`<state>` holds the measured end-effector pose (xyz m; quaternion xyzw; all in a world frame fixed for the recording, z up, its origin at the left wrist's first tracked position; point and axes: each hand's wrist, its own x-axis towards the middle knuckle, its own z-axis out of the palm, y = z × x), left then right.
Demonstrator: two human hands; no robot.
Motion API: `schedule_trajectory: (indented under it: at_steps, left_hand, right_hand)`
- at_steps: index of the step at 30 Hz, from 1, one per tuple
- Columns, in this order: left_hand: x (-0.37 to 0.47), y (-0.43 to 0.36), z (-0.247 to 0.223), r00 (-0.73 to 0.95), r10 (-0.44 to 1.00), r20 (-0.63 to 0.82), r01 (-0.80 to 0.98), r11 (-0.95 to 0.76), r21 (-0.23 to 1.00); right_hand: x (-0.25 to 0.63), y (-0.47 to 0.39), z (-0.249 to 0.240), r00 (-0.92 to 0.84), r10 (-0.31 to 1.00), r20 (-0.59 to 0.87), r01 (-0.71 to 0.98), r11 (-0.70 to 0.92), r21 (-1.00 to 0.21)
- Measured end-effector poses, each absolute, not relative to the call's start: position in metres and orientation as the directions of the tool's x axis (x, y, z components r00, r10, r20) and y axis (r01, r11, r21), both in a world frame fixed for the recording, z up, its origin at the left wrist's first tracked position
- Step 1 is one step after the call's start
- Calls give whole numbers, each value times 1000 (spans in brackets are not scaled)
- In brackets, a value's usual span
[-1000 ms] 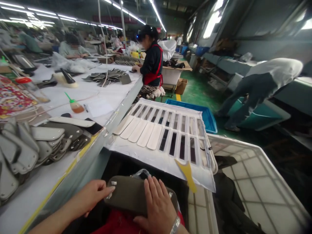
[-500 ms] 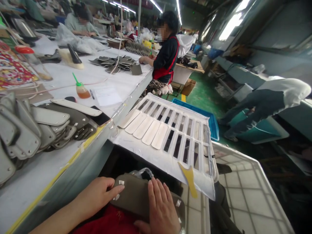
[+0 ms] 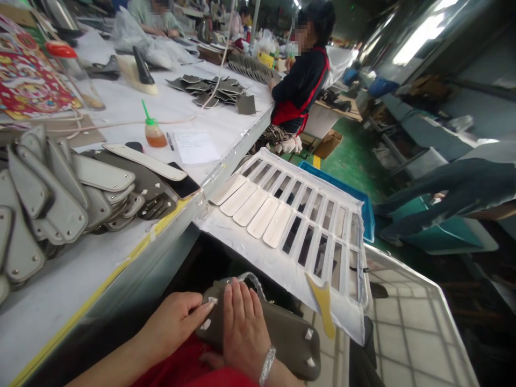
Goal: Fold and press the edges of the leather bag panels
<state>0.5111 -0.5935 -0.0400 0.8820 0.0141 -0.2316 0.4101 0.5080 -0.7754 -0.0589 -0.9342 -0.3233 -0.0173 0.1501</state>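
A dark grey-brown panel (image 3: 282, 328) with small white tabs near its ends lies low in front of me. My left hand (image 3: 177, 322) grips its left end, thumb on top beside a white tab, fingers curled and partly hidden. My right hand (image 3: 244, 317) rests flat on the panel left of its middle, fingers stretched out side by side, its thumb mostly hidden. Just beyond the panel is a clear looped strip (image 3: 253, 280). A white slotted rack (image 3: 242, 236) stands ahead, with several pale strips (image 3: 258, 215) across its left slots and a yellow tool (image 3: 322, 301) at its near edge.
On the white table (image 3: 121, 269) at left are piled grey panels (image 3: 56, 199), a phone (image 3: 185, 185), a glue bottle (image 3: 154, 131) and paper (image 3: 195, 147). A person (image 3: 300, 80) works at the table's far side. A white crate (image 3: 415, 301) stands at right.
My right hand has slid left along the panel, closer to my left hand, uncovering more of the panel's right part. The view has shifted, and the person at far right has moved.
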Motion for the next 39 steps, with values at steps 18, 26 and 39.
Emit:
schedule_trajectory:
  at_steps: [18,26,39]
  left_hand:
    - [520,-584,-42,774,-291,-563,428,-415,803]
    - [514,-585,-53,892,-204,-403,276,-459,844]
    - [507,-588,-54,875,-297,-382,303,-281,911]
  right_hand:
    - [509,-767,-53,779,627,22,608,-746,-272]
    - [531,-810,-13,708,635,-308,505,-761,-407]
    - [522,-792,-19,763,640,-93,540,-710,-452]
